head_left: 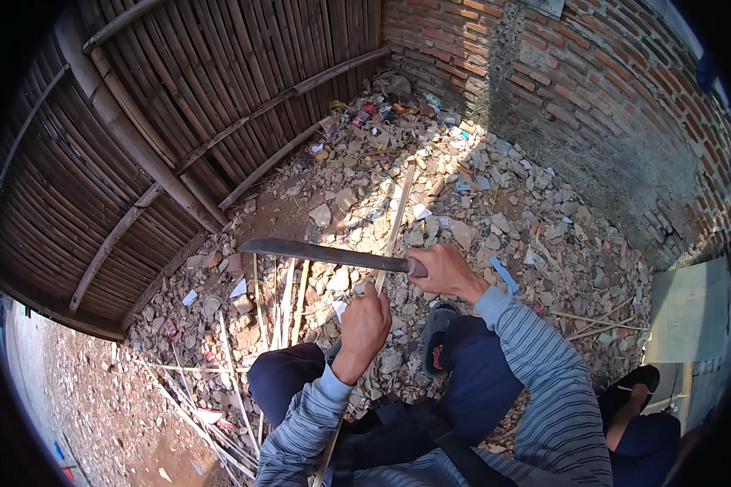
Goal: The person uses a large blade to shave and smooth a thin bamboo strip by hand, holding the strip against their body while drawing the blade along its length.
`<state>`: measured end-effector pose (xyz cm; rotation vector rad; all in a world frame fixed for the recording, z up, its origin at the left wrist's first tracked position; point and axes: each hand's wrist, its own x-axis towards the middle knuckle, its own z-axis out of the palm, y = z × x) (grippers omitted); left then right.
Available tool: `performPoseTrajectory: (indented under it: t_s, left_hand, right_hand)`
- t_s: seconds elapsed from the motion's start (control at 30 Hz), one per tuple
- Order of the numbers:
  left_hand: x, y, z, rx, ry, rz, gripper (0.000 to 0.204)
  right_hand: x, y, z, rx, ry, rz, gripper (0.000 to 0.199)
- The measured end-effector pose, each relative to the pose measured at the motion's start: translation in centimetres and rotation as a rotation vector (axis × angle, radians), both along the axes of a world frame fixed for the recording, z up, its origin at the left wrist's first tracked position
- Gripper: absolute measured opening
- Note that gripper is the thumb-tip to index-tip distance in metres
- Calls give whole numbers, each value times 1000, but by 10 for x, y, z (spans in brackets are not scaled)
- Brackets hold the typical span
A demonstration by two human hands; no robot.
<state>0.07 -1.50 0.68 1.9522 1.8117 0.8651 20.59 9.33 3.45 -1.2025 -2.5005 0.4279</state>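
Note:
My right hand (445,272) is wrapped round the handle of a machete (321,252). Its long dark blade points left and crosses over a pale bamboo strip (401,203); I cannot tell whether blade and strip touch. Just below the blade, my left hand (364,329) is closed round the same strip. One end of the strip reaches away over the rubble, and the other passes down beside my left forearm. Several cut bamboo strips (287,304) lie on the ground to the left, beyond my left knee.
Broken stones and litter (479,219) cover the ground. A bamboo-slat wall (219,89) leans at the left, and a brick wall (577,89) stands at the back right. Thin sticks (601,323) lie at the right, near another person's foot (638,385) and a pale panel (689,308).

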Motion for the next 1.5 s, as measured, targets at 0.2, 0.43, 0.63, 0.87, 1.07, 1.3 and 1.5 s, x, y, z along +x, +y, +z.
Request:
performPoseTrajectory:
  t_s: [0.2, 0.43, 0.63, 0.87, 1.07, 1.3, 1.5]
  left_hand:
    - [0, -2, -1, 2, 61, -2, 24]
    - [-2, -1, -8, -5, 109, 44, 23]
    - [0, -3, -7, 11, 119, 4, 22]
    - [0, -3, -12, 1, 119, 15, 23]
    - [0, -3, -2, 22, 75, -20, 24]
    - [-4, -3, -6, 21, 73, -2, 24]
    - [-3, -2, -1, -7, 79, -39, 23]
  right_hand:
    - [-1, 1, -2, -19, -23, -31, 28]
    - [-13, -9, -13, -14, 32, -81, 17]
    - [-2, 6, -19, 3, 37, -100, 16]
    - [-5, 1, -4, -64, 13, -83, 20]
    - [3, 9, -4, -109, 45, -115, 19]
    - [-10, -7, -7, -48, 79, -59, 16]
    - [-3, 11, -15, -1, 57, -112, 18]
